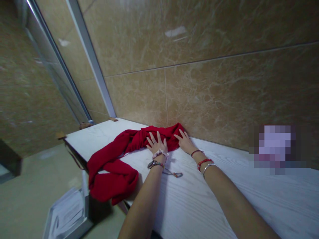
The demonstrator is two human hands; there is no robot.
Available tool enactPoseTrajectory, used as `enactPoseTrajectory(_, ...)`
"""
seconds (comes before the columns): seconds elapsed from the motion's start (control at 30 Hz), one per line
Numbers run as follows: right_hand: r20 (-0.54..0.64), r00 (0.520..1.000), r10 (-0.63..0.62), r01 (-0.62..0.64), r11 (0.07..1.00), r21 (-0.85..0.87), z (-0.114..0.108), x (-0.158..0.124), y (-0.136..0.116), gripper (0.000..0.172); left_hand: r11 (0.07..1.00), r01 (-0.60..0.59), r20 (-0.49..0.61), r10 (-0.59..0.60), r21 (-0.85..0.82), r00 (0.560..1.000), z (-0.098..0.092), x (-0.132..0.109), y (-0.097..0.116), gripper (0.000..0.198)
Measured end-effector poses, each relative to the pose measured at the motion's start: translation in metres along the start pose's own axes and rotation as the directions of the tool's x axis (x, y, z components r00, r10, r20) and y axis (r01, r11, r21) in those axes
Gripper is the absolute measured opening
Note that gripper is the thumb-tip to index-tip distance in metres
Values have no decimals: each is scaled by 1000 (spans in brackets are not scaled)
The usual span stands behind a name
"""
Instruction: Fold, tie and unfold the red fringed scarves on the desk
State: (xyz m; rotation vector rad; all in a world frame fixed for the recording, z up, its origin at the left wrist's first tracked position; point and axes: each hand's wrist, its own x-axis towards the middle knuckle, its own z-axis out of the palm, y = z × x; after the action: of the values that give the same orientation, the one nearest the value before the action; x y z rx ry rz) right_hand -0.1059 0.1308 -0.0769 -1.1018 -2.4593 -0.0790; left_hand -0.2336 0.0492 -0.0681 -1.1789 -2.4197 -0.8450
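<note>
A long red cloth (109,149), bunched and creased, stretches across the white wood-grain tabletop (189,199). Its far right end lies against the wall, and its left part is folded back on itself, hanging over the near table edge. I cannot tell what kind of garment or fabric piece it is. On its right portion my left hand (157,144) rests palm down with the fingers spread. My right hand (185,142) touches the far right end with fingers apart, neither hand gripping it. Bracelets circle both wrists, and a cord with a loop (173,173) trails from the left one.
Marble-patterned wall tiles (211,89) rise directly behind the table. A metal post (91,59) stands at the far left corner. On the floor at lower left sits a pale open box (67,214) with papers in it. A pixelated patch (275,144) hides something at right.
</note>
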Motion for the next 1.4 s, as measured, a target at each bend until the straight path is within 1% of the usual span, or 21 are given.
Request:
enactPoseTrajectory(0.1, 16, 1000, 27, -27, 1000, -10, 2, -2, 0, 49, 1000, 28, -5, -28, -8, 1000, 4, -1, 1, 58)
enactPoseTrajectory(0.23, 51, 998, 25, -25, 1000, -8, -1, -8, -1, 47, 999, 33, 15, -33, -31, 999, 4, -4, 3, 59)
enactPoseTrajectory(0.43, 72, 997, -2, 0, 1000, 19, -6, -17, 2, 48, 993, -40, 94, 50, -109, 994, -8, -13, 7, 61)
enactPoseTrajectory(0.57, 71, 997, 4, -7, 999, 41, -4, -20, 6, 47, 993, -38, 137, 53, -115, 989, -15, -18, 8, 64)
enactPoseTrajectory(0.77, 45, 999, 2, -5, 998, 67, -7, -24, 6, 42, 995, -52, 153, 64, -82, 986, -15, -21, 6, 65)
enactPoseTrajectory(0.8, 29, 1000, 9, -11, 998, 69, -9, -24, 4, 44, 997, -44, 158, 54, -69, 986, -14, -22, 6, 66)
enactPoseTrajectory(0.87, -9, 1000, 8, -8, 997, 71, -13, -24, -1, 54, 998, -29, 164, 37, -51, 986, -14, -23, 5, 66)
enactPoseTrajectory(0.93, -29, 999, -29, 31, 996, 78, -15, -23, -6, 64, 999, -20, 161, 28, -49, 987, -13, -24, 5, 67)
enactPoseTrajectory(0.97, -23, 998, -57, 59, 995, 84, -16, -22, -9, 65, 999, -16, 156, 23, -51, 988, -13, -25, 4, 67)
enactPoseTrajectory(1.07, 28, 993, -118, 115, 987, 112, -14, -19, -11, 56, 998, 14, 135, -6, -59, 991, -12, -24, 4, 64)
enactPoseTrajectory(1.13, 50, 990, -130, 123, 984, 128, -14, -16, -9, 47, 997, 36, 159, -25, -68, 987, -12, -22, 3, 60)
enactPoseTrajectory(1.27, 55, 992, -115, 107, 985, 132, -17, -14, -5, 35, 994, 34, 232, -8, -108, 973, -10, -19, 2, 58)
enactPoseTrajectory(1.4, 53, 995, -80, 73, 989, 127, -25, -19, 1, 33, 985, 28, 237, 13, -171, 971, -12, -16, 1, 59)
